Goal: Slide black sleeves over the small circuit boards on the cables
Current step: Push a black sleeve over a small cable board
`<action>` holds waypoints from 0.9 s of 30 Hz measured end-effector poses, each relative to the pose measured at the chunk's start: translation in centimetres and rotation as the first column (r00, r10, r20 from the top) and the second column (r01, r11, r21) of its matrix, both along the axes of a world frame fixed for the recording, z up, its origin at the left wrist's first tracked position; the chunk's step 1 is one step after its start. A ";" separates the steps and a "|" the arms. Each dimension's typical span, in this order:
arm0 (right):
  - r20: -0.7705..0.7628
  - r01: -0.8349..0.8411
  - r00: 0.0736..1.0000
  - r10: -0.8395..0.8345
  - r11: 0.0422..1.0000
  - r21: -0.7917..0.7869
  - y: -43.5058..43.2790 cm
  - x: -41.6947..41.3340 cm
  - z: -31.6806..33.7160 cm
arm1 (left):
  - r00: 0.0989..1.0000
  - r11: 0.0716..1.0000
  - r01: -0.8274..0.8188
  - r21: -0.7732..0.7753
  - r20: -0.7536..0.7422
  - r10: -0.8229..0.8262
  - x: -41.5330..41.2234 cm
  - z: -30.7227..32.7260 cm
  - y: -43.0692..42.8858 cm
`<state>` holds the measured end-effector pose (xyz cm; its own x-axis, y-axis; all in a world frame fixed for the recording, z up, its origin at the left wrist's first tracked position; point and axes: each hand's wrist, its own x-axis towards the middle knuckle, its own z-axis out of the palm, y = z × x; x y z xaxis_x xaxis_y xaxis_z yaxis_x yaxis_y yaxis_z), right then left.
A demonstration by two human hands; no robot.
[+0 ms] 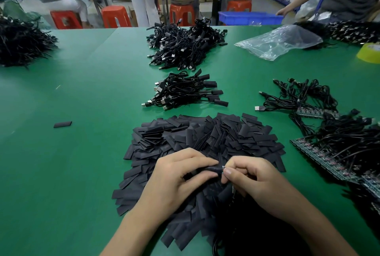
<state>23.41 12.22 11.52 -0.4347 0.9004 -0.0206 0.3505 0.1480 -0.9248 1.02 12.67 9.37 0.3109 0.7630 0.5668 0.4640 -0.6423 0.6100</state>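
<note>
Lying alone at the far left of the green table (pixel 82 91) is a stray sleeve (pixel 62 124). Further in, the left hand (pixel 181 173) pinches a black sleeve (pixel 207 170) between thumb and fingers, just over the big pile (pixel 205 132) of sleeves. At the sleeve's mouth a small board (pixel 223 167) shows its tip, pinched by the thumb and forefinger of the right hand (pixel 253 179), while further right bare board strips (pixel 322 161) lie under tangled cables (pixel 298 97).

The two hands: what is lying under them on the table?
A pile of loose sleeves on the table spreads under the left hand and right hand, which pinch one sleeve and a board. What lies directly below the hands is covered.
</note>
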 end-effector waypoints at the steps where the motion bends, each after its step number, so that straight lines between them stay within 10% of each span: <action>1: -0.001 -0.005 1.000 0.005 1.000 -0.007 0.0 0.0 0.0 | 1.000 1.000 -0.001 0.003 0.005 0.001 0.0 0.0 0.0; 27: -0.059 0.048 0.997 -0.052 0.996 -0.069 0.5 0.4 -0.6 | 0.999 0.997 0.036 -0.072 0.004 -0.035 0.2 0.0 -0.1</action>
